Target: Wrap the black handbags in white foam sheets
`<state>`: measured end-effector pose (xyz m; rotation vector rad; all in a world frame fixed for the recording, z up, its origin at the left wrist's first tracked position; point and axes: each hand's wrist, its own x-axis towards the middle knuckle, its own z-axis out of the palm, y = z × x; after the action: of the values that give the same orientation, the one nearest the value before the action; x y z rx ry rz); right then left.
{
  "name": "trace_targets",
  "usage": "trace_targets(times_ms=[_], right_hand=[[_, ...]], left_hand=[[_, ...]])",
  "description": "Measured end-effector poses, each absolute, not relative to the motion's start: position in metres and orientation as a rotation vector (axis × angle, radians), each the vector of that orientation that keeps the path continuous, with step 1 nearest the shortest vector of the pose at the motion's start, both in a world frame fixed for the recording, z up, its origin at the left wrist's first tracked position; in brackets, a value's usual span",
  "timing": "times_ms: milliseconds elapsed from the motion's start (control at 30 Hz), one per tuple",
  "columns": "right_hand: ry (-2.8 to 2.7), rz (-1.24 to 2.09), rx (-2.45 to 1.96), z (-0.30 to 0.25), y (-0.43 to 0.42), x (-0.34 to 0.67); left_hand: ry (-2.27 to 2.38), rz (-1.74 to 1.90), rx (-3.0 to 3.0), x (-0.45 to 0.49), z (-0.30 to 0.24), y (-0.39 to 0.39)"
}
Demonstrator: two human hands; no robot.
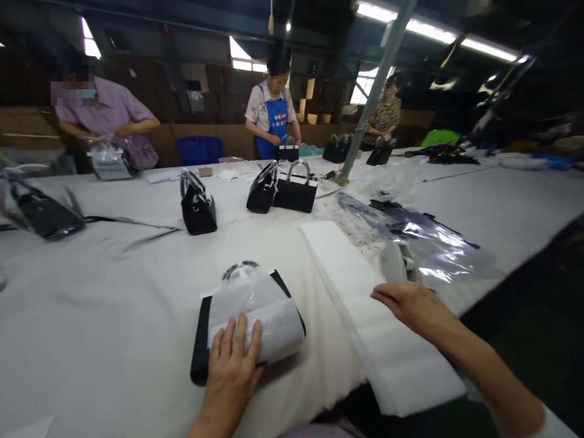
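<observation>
A handbag [201, 334] lies on the table [114, 304] — sheet stack [365, 310] to its right, other handbags [295, 196] behind.

"How many black, boxy handbags [198, 214] do you count on the white-covered table [114, 340]?"

"I count three standing centrally, one at far left, and one partly wrapped in a thin white sheet [283, 325]; the farthest blur together."

"Otherwise?"

"Three co-workers [117, 108], one slanted grey pole [376, 79], one white foam-sheet pile [387, 325], two bare hands [233, 362] at my end."
</observation>
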<state>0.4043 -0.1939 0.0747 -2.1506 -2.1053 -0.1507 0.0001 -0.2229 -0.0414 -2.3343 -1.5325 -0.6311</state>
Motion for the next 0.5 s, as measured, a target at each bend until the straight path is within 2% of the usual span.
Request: trace_targets(times_ms=[67,167,233,267,367,500], right_hand=[[-2.370,0.136,-1.755,0.121,-0.183,0.353],[-2.692,0.785,-1.175,0.177,-0.171,0.284],[-2.824,1.096,-0.878,0.193,-0.158,0.248],[-2.889,1.146,-0.784,0.193,-0.149,0.234],[-3.124,0.896,-0.744,0.176,-0.119,0.198],[-3.327,0.416,-1.017,0.142,-0.086,0.163]], left_hand=[[-1.555,-0.634,-2.327,0.001,-0.038,-0.223],[-1.553,-0.631,-2.336,0.002,-0.035,-0.225],[-1.558,-0.627,-2.348,0.001,-0.034,-0.225],[-1.565,-0.630,-2.350,0.001,-0.034,-0.225],[-1.586,-0.659,-2.341,0.001,-0.035,-0.225],[-1.596,-0.677,-2.327,0.003,-0.036,-0.224]])
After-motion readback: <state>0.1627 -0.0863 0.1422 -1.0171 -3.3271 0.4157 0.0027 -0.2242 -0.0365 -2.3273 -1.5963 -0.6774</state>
